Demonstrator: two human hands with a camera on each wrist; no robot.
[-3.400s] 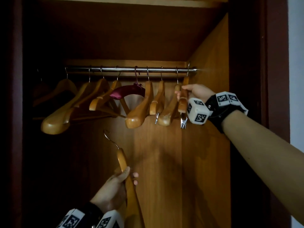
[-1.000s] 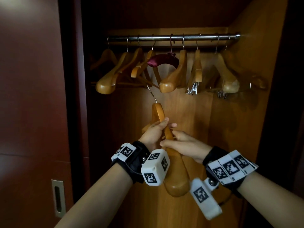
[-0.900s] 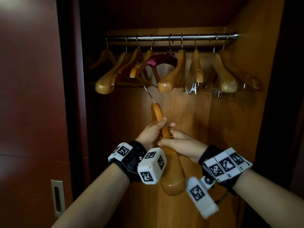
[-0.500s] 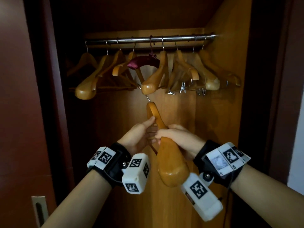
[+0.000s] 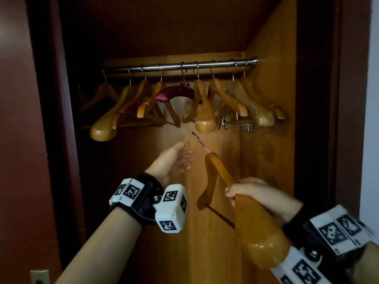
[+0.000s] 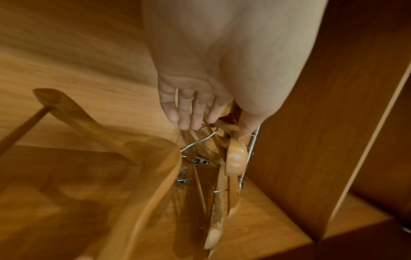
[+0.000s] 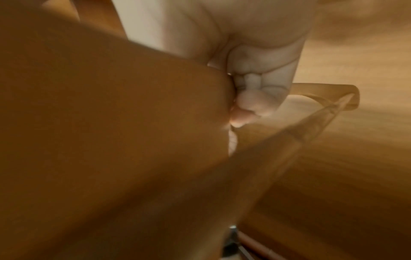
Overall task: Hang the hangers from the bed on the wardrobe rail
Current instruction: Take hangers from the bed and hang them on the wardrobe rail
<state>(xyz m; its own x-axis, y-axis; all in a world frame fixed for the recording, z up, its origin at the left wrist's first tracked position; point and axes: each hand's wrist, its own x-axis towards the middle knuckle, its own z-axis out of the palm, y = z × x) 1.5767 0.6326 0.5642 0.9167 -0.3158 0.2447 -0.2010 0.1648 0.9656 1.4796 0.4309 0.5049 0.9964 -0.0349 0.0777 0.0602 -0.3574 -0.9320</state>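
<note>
Left hand: the left hand [image 5: 174, 158] sits at the centre of the head view with fingers straight and loosely spread, palm turned right; it holds nothing and touches nothing. In the left wrist view the fingers [image 6: 184, 112] point toward the hung hangers.
Right hand: the right hand [image 5: 254, 193] sits lower right of the head view, its fingers curled round one arm of the hanger [image 5: 223, 177]; the right wrist view shows the fingers [image 7: 255, 88] wrapped tight against the wood.
Hanger: wooden, tilted, its broad shoulder end toward the camera at lower right and its metal hook [image 5: 200, 141] pointing up-left; the hook tip lies just right of the left fingertips, apart from them, and just below the hung hangers, well under the rail.
Rail: the metal rail [image 5: 180, 66] crosses the upper middle of the head view, carrying a row of wooden hangers [image 5: 205, 111] and one dark red padded hanger [image 5: 174, 94]; metal clips [image 5: 223, 124] hang under those at right.
Writing: no readable words; the wrist bands [image 5: 131, 191] carry only black-and-white square code markers.
</note>
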